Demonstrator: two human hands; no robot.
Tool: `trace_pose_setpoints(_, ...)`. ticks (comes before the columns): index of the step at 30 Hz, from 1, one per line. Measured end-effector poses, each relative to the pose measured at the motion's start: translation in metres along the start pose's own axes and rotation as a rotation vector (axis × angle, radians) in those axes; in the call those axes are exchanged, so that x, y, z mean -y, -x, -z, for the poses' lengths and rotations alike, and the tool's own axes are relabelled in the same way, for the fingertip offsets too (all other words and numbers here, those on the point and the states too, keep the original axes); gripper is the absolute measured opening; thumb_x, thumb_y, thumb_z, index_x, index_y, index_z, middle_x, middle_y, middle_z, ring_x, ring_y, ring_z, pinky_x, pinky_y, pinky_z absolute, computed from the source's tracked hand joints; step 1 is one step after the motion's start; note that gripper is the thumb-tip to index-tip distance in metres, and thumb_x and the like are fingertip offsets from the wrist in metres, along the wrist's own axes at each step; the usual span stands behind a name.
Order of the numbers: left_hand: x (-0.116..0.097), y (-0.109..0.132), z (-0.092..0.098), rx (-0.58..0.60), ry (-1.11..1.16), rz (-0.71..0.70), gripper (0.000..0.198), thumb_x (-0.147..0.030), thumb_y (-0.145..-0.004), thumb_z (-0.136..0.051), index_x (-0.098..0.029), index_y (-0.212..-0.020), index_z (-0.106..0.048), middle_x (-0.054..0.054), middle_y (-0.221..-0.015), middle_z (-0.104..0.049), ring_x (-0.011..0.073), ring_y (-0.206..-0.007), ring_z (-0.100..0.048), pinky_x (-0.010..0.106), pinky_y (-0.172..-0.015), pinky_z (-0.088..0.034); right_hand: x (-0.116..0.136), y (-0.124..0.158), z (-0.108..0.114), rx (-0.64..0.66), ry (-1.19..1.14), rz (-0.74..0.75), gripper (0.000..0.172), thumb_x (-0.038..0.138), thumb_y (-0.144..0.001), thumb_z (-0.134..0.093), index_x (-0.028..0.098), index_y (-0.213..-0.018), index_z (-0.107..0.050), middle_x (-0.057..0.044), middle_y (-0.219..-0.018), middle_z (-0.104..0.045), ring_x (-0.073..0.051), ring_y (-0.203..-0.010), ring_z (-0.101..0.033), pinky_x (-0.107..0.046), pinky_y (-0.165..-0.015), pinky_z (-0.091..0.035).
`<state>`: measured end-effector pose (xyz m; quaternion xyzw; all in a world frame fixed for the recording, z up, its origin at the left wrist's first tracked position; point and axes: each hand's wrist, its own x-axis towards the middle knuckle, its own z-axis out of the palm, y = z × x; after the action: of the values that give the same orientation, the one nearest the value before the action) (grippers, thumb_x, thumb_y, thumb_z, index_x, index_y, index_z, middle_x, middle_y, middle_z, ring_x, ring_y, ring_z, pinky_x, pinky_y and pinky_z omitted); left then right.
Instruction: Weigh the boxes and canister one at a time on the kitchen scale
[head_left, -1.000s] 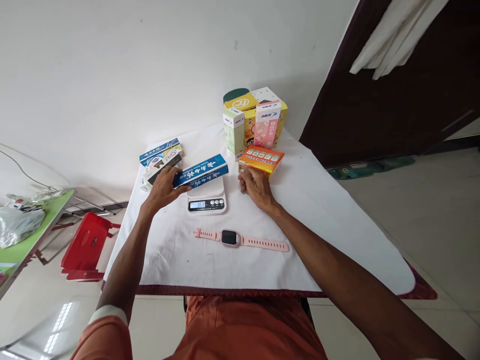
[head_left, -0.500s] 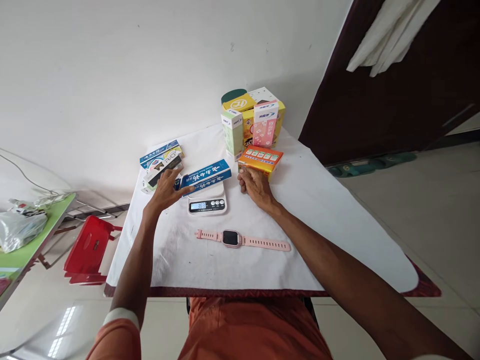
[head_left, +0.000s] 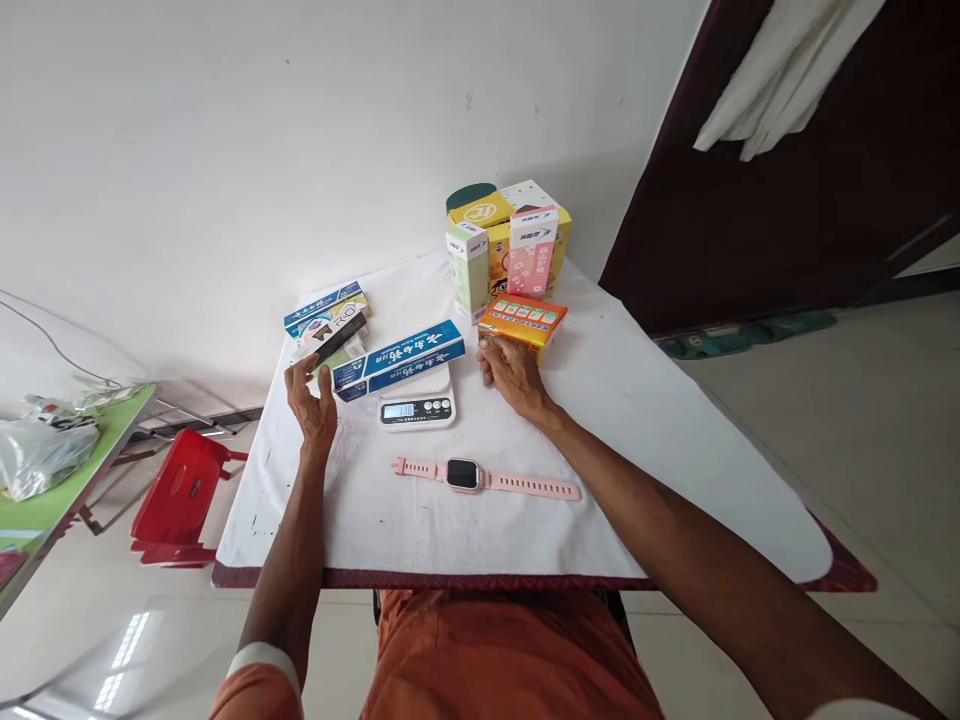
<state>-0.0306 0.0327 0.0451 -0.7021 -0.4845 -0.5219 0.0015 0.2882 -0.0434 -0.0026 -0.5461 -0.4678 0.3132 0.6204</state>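
**Left hand [head_left: 311,408] by the black and white box [head_left: 342,338], blue box [head_left: 409,358] on the scale [head_left: 418,412]**

The left hand has bent fingers, with the thumb apart from them. They are at the near end of the black and white box, just past the fingertips. That looks like a good way to pinch it, but I can't tell if they grip it.

The long blue box is just right of the left hand. It lies across the scale, likely so the scale can hold up its weight. Its ends stick out because it is longer than the scale is wide. I can't tell if the thumb touches it.

The right hand [head_left: 514,375] is loosely curled, with nothing seen in it. It seems to be resting right by the orange box [head_left: 523,318].

Past the right hand, a green box [head_left: 469,275] and a pink box [head_left: 533,255] stand tall. Nearer than both hands, a pink watch [head_left: 463,474] lies flat on the counter [head_left: 525,545], its strap spread out.
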Motion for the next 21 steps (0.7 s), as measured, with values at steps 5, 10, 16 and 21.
trace_pose_setpoints(5,-0.012,-0.002,0.000,0.137,-0.015,-0.050,0.046,-0.051,-0.101,-0.064,-0.022,-0.136,-0.061,0.015,-0.133,-0.065,0.0299,-0.131,-0.061,0.048,-0.110,-0.050,0.001,0.000,0.000,0.005,-0.002,-0.009,0.066,0.086,-0.091,-0.052,0.022,-0.076,-0.057,0.002,-0.063,-0.055,-0.010,-0.048,-0.052,-0.025,-0.047,-0.045)
trace_pose_setpoints(10,-0.050,-0.024,-0.013,0.577,-0.152,-0.159,0.073,-0.059,-0.090,-0.076,-0.028,-0.151,-0.051,0.016,-0.149,-0.056,0.0378,-0.144,-0.050,0.056,-0.119,-0.041,0.004,0.001,0.000,0.005,-0.040,-0.017,0.059,0.080,-0.093,-0.056,0.023,-0.079,-0.056,0.000,-0.068,-0.057,-0.011,-0.053,-0.052,-0.023,-0.046,-0.045)
trace_pose_setpoints(16,-0.074,-0.055,-0.045,0.923,-0.309,-0.202,0.075,-0.051,-0.085,-0.080,-0.024,-0.149,-0.051,0.017,-0.143,-0.061,0.0418,-0.139,-0.052,0.059,-0.113,-0.041,0.005,0.000,-0.001,-0.006,-0.093,-0.053,0.053,0.074,-0.094,-0.060,0.023,-0.080,-0.056,0.000,-0.072,-0.059,-0.010,-0.054,-0.051,-0.022,-0.045,-0.047)
trace_pose_setpoints(21,-0.078,-0.065,-0.058,1.014,-0.366,-0.281,0.048,-0.050,-0.084,-0.079,-0.024,-0.122,-0.065,0.014,-0.126,-0.071,0.0387,-0.122,-0.064,0.051,-0.104,-0.048,0.003,-0.001,-0.001,0.004,-0.076,-0.045,0.050,0.070,-0.096,-0.058,0.023,-0.080,-0.057,0.001,-0.068,-0.057,-0.011,-0.051,-0.051,-0.025,-0.046,-0.046)
